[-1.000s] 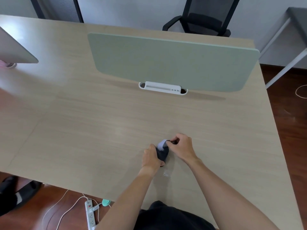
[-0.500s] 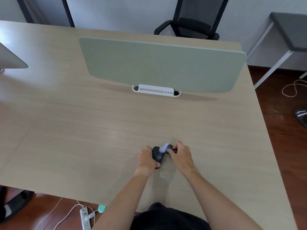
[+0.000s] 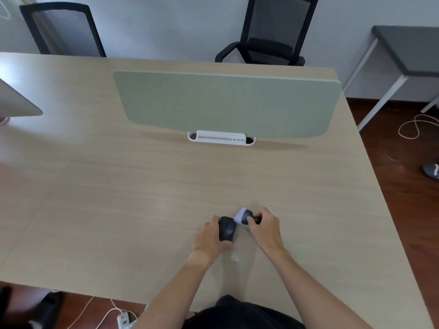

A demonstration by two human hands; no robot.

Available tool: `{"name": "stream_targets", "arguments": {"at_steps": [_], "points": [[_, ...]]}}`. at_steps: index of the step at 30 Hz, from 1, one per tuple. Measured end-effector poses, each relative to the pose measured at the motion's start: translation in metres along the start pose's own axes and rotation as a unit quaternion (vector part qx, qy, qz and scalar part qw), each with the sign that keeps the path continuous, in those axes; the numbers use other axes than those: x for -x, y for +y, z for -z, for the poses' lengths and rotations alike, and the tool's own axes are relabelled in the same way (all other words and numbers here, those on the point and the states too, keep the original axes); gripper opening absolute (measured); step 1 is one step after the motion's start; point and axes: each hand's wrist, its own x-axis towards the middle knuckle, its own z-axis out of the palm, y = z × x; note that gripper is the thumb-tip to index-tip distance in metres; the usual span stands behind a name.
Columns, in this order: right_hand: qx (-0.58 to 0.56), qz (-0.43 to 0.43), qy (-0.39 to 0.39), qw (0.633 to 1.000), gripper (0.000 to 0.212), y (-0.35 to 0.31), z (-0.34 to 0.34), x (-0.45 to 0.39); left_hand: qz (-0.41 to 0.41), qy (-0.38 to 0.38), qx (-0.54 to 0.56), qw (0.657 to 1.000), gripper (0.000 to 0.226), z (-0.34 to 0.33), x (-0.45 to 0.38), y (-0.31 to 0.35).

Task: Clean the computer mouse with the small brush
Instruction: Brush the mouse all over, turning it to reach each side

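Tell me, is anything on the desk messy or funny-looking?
Not much. The left hand steadies the dark mouse while the right hand holds the small brush at its front. One small thing: a pale, shiny speck lies on the desk just behind the mouse. It is too small to identify.

The left hand [image 3: 209,236] covers the left flank of the dark grey computer mouse [image 3: 227,228]; beside the mouse, the right hand [image 3: 264,227] hides the small brush's [image 3: 243,216] handle end.
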Motion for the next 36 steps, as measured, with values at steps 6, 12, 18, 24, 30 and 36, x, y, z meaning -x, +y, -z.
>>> {"name": "stream_targets", "arguments": {"at_steps": [6, 12, 18, 24, 30, 36], "points": [[-0.063, 0.000, -0.067, 0.996, 0.006, -0.003, -0.008, 0.015, -0.103, -0.066, -0.110, 0.986, 0.064, 0.012, -0.014, -0.001], [0.007, -0.025, -0.047, 0.999, 0.012, 0.010, -0.012, 0.013, -0.155, -0.104, -0.175, 0.967, 0.067, 0.017, -0.030, -0.014], [-0.049, -0.013, -0.057, 0.997, 0.016, 0.008, -0.001, 0.018, -0.158, -0.087, -0.156, 0.971, 0.065, 0.011, -0.040, -0.024], [0.025, -0.006, -0.062, 0.998, 0.011, 0.014, -0.011, 0.021, -0.123, -0.073, -0.111, 0.983, 0.048, 0.006, -0.042, -0.033], [0.013, 0.020, -0.080, 0.997, 0.013, 0.016, 0.003, 0.019, -0.122, -0.086, -0.081, 0.985, 0.059, 0.007, -0.040, -0.028], [-0.005, 0.036, -0.059, 0.998, 0.011, 0.008, -0.009, 0.013, -0.104, -0.080, -0.038, 0.991, 0.052, 0.009, -0.035, -0.019]]}}
